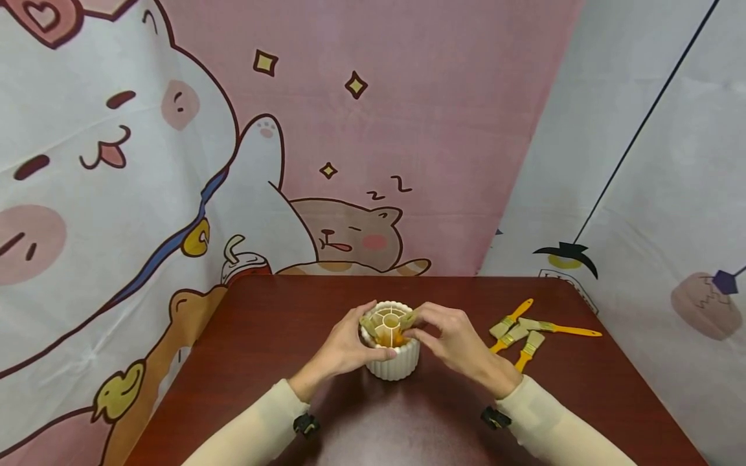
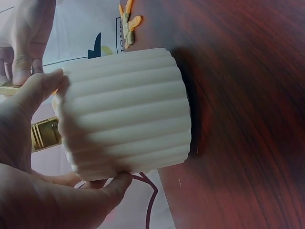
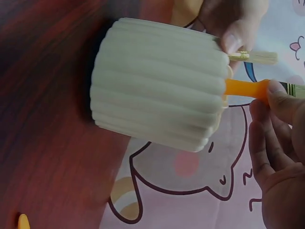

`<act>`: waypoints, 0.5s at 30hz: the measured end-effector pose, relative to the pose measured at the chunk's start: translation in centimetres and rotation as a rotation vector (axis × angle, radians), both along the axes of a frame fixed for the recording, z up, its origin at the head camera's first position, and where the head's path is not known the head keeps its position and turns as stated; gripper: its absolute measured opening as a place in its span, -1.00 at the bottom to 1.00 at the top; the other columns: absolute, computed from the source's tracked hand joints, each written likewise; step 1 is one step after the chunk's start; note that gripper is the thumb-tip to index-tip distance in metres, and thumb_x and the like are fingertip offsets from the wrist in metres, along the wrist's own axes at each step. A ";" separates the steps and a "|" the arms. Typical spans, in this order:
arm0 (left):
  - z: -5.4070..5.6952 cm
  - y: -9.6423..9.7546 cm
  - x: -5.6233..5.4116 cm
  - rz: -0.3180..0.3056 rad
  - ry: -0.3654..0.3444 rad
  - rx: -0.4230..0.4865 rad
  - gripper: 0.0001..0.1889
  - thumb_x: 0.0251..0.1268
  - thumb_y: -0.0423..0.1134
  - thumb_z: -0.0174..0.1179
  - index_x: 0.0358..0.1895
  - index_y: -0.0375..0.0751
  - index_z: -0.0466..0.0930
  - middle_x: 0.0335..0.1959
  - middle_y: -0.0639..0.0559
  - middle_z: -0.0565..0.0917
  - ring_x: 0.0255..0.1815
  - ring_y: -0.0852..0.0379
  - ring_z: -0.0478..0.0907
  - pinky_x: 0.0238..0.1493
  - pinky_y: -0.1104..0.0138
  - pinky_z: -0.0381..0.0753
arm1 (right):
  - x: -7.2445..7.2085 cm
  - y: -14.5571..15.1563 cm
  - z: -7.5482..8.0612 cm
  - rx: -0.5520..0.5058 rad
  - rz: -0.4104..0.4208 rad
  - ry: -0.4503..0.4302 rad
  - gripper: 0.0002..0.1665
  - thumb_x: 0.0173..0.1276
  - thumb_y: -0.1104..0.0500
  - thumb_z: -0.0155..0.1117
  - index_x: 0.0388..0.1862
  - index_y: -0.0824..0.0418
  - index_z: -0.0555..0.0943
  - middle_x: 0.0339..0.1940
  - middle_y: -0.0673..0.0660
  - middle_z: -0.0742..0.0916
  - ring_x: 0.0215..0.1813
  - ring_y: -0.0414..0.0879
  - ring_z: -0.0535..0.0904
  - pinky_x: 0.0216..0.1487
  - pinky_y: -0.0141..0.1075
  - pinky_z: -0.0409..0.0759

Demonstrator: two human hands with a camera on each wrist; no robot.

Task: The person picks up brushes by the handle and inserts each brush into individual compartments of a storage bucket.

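A white ribbed pot-shaped holder (image 1: 393, 367) with a spoked, divided top stands on the table. My left hand (image 1: 344, 340) grips it from the left, thumb and fingers around its rim. Inside, one paintbrush (image 3: 262, 57) stands bristles up near the left thumb in the right wrist view. In my right hand (image 1: 451, 331), thumb and fingertips pinch a second paintbrush (image 3: 245, 88) by its orange handle near the ferrule. That handle's lower part runs into the top of the holder, hidden by its wall, and its bristles point up and out.
Several loose paintbrushes (image 1: 530, 349) with yellow-orange handles lie in a cluster on the dark red-brown table (image 1: 280, 310), right of the holder. Behind the table hangs a printed cartoon cloth (image 1: 443, 129). A dark wrist camera (image 1: 305, 424) sits on the left sleeve.
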State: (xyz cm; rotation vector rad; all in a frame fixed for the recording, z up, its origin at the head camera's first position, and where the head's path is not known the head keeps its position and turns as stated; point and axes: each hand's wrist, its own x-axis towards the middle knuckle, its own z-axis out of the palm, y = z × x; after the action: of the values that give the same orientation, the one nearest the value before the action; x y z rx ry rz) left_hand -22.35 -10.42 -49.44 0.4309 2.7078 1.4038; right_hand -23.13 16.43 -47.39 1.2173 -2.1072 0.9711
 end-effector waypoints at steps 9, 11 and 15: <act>0.0 0.0 0.0 0.001 0.007 0.010 0.24 0.10 0.07 0.85 0.84 -0.10 0.35 0.73 -0.27 0.53 0.64 -0.31 0.58 0.66 -0.33 0.55 | 0.0 -0.2 -1.3 0.030 -0.001 0.019 -0.56 0.28 0.46 0.76 0.06 0.14 0.85 -0.07 -0.01 0.89 -0.07 -0.15 0.85 0.00 -0.32 0.86; -0.2 -0.1 0.0 0.003 0.005 0.012 0.24 0.10 0.09 0.85 0.84 -0.10 0.35 0.72 -0.27 0.54 0.64 -0.31 0.58 0.67 -0.31 0.55 | 0.1 -0.2 -1.6 0.041 -0.007 0.019 -0.55 0.29 0.47 0.76 0.08 0.15 0.85 -0.05 0.00 0.90 -0.06 -0.15 0.86 0.03 -0.36 0.86; -0.3 -0.1 -0.1 0.005 0.007 0.020 0.25 0.09 0.08 0.85 0.84 -0.12 0.34 0.71 -0.26 0.56 0.64 -0.30 0.58 0.66 -0.31 0.55 | 0.2 -0.2 -2.0 0.064 -0.013 0.015 -0.57 0.32 0.48 0.74 0.09 0.17 0.85 -0.03 0.02 0.89 -0.03 -0.15 0.87 0.05 -0.38 0.86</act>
State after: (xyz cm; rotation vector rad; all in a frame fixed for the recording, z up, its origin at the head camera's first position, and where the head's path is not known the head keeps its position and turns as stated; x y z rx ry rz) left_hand -22.42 -10.52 -49.73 0.4315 2.7043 1.4346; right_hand -22.95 16.19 -49.41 1.2361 -2.1470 0.8928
